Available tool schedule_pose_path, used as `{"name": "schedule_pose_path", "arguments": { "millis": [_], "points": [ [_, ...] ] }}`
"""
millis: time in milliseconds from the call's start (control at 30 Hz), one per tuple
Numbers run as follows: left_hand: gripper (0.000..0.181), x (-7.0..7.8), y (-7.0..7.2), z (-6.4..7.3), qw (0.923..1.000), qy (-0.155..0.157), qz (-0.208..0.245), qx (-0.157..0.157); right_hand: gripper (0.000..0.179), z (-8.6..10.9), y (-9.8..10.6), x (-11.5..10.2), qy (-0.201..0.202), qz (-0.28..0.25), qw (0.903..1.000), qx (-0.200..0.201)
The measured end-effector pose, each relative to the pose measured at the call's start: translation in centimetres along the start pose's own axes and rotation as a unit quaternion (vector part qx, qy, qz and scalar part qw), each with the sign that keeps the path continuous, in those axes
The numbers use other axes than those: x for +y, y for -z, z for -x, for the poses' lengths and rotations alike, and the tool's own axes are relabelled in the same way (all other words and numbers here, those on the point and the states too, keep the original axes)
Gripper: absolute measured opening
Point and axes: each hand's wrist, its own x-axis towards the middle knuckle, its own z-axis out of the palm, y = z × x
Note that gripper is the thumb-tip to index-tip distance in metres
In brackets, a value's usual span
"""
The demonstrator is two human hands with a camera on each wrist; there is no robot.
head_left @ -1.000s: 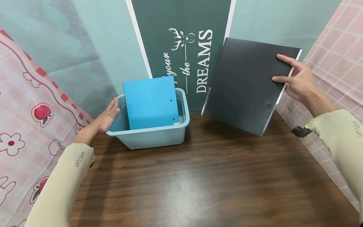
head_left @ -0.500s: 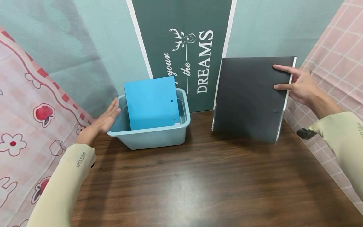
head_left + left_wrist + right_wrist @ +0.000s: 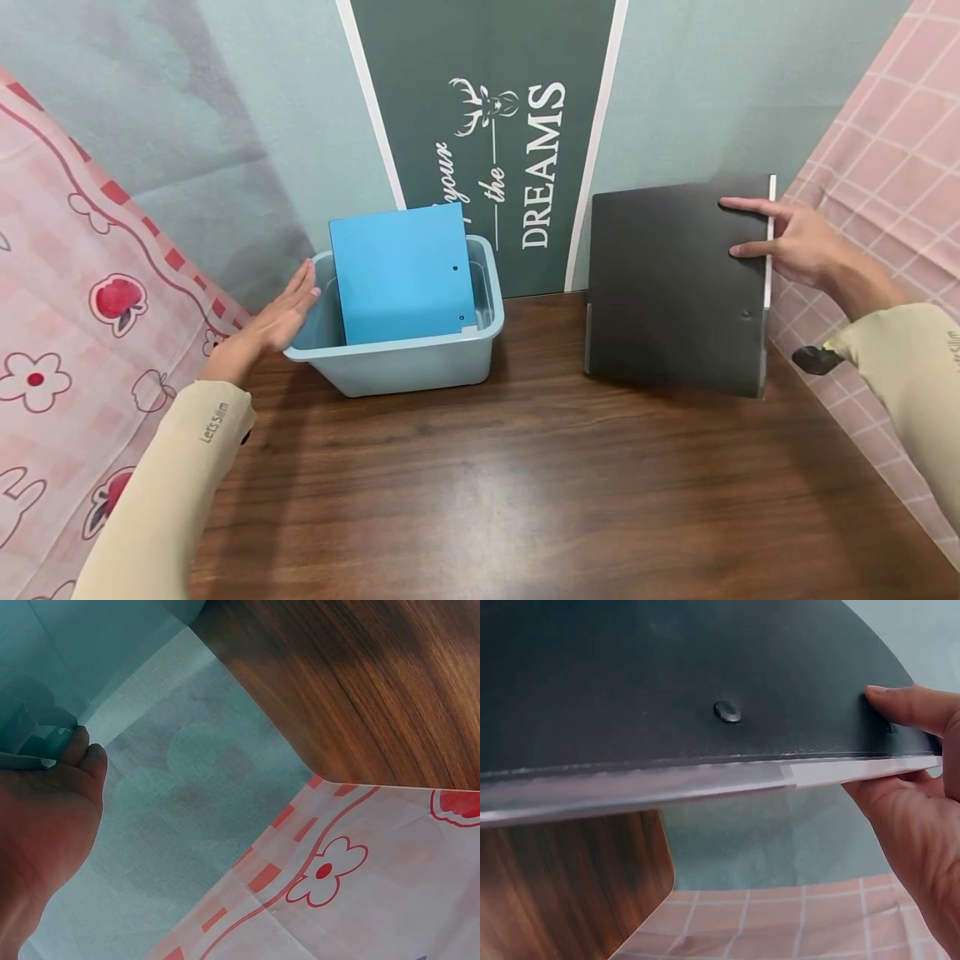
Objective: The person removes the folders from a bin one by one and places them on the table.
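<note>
A black folder point(image 3: 675, 292) stands upright over the right side of the table, its lower edge close to the wood. My right hand point(image 3: 806, 246) grips its right edge, two digits on the near face and the rest hidden behind. In the right wrist view, a pale strip and a dark rivet point(image 3: 727, 712) show along that edge of the folder point(image 3: 630, 675). My left hand point(image 3: 281, 312) rests with straight fingers against the left rim of a light blue plastic bin point(image 3: 405, 367). Inside the bin leans a blue folder point(image 3: 401, 275), reaching above the rim.
The dark wooden table point(image 3: 480, 492) spreads in front of the bin. Behind it hangs a green cloth point(image 3: 480, 50) with printed words. A pink checked cloth point(image 3: 900, 183) borders the right, and a fruit-patterned cloth point(image 3: 60, 400) the left.
My right hand has lowered the black folder and moved it slightly right, turning it from tilted to nearly upright. My left hand and the bin stay in place.
</note>
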Motion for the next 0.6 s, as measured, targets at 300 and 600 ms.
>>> {"name": "schedule_pose_path", "arguments": {
  "millis": [300,600],
  "points": [
    [0.068,-0.1,0.2,-0.1,0.9999,-0.011,-0.006,-0.005,0.082,0.4,0.5,0.8,-0.055,0.136,0.9888,0.027],
    [0.068,-0.4,0.6,-0.3,0.9999,-0.014,-0.002,-0.008,0.088,0.3,0.5,1.5,-0.037,0.265,0.9625,0.042]
  ]
}}
